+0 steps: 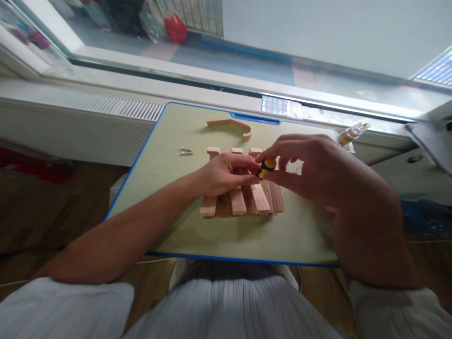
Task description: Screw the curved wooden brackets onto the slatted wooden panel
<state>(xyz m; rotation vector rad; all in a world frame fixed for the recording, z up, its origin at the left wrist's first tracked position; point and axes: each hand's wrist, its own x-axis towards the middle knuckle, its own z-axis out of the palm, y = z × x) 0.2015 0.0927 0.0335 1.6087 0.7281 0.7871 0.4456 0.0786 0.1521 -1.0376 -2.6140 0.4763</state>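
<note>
A short yellow-and-black screwdriver (268, 165) is pinched by its handle between the thumb and fingers of my right hand (310, 165). From the other side my left hand (231, 174) closes its thumb and index finger around the lower part of the screwdriver; its tip and whatever it meets are hidden. Below both hands lies a slatted wooden piece (259, 197), with several pale strips across darker brown boards. My left hand covers the middle of the strips.
A curved wooden hook-shaped piece (231, 123) rests near the back of the blue-edged table (169, 235). Two screws (186, 151) lie left of the slatted piece. A clear bottle (354, 133) is beyond the right back corner, near the window sill. A radiator (70, 127) stands behind on the left.
</note>
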